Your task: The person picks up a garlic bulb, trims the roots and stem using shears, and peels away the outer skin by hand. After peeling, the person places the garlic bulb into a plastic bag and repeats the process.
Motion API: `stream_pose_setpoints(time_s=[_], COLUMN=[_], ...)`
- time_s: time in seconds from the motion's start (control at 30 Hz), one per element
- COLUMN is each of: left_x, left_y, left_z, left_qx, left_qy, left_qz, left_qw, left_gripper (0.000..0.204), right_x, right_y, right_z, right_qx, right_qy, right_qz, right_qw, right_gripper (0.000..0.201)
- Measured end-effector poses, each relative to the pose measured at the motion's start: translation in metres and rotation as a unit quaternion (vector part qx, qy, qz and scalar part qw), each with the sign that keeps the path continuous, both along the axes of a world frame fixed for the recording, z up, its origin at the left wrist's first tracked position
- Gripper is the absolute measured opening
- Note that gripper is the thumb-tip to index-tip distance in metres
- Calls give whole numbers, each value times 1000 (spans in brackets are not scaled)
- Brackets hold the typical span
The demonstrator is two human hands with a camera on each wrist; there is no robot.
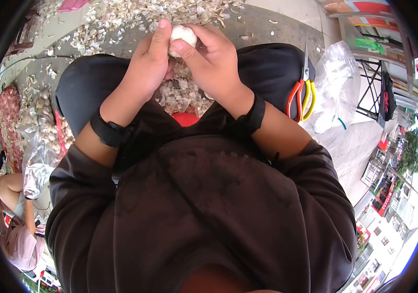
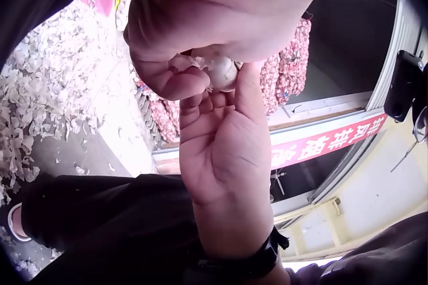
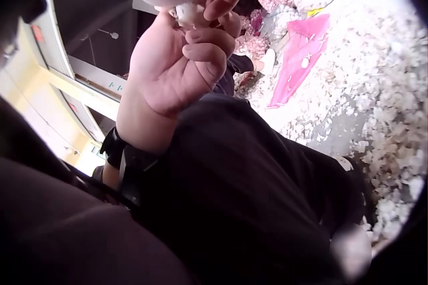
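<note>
A white garlic bulb (image 1: 183,40) is held between both hands above the lap. My left hand (image 1: 148,66) grips its left side, thumb pointing up beside it. My right hand (image 1: 214,63) curls round the other side, its thumb pressed on the front. In the left wrist view the bulb (image 2: 223,73) shows between the fingers, with papery skin beside it; the right hand (image 2: 224,138) reaches in from below. Curled fingers of the left hand (image 3: 167,64) lie close to the bulb (image 3: 189,16) in the right wrist view.
Scissors with orange and yellow handles (image 1: 308,100) lie by the right knee, beside a clear plastic bag (image 1: 333,83). Garlic skins (image 1: 99,29) cover the ground ahead. Net sacks (image 1: 8,115) stand at the left, near another seated person (image 1: 22,239). A pink sheet (image 3: 301,58) lies on the skins.
</note>
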State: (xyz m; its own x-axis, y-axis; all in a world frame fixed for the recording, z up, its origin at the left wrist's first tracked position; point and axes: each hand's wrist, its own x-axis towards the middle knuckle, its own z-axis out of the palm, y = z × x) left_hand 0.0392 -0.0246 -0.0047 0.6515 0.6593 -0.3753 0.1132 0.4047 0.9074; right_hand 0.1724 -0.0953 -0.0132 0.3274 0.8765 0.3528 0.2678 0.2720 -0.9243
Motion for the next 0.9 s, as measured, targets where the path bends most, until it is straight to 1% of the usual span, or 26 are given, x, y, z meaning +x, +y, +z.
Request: stream_pose_setpoints(time_s=[0.1,0.2,0.3,0.4,0.47,0.5,0.6,0.7,0.8,0.9], left_x=[6,12,10,12,19,20,13,13,12,19], left_y=[-8,-15,-13,-15,-22,-24,-19,-9,-7,-11], left_z=[0,1,-2,1,14,18,-1,-13,-9,0], left_qx=[-20,-40,-54,-94,-139,-161,-179,-101,-10,-22], left_qy=[-38,-77,-87,-88,-79,-73,-129,-107,-74,-91], left_qz=[55,86,64,80,101,111,80,108,106,176], left_qw=[998,992,993,988,982,978,972,983,992,980], left_gripper=[62,61,58,53,51,50,48,44,37,31], right_x=[-2,-8,-9,-9,-6,-6,-7,-7,-3,-2], right_y=[-1,-1,0,-1,-1,-1,-4,-1,7,5], right_z=[5,9,4,6,5,4,7,6,-5,1], right_qx=[26,91,124,138,132,129,107,13,95,41], right_qy=[-76,-88,-84,-104,-77,-63,-69,-4,-98,-205], right_qz=[-27,-65,-81,-84,-78,-75,-71,-54,-68,-71], right_qw=[996,990,985,981,985,987,989,998,988,975], right_gripper=[30,29,27,19,17,17,26,24,27,37])
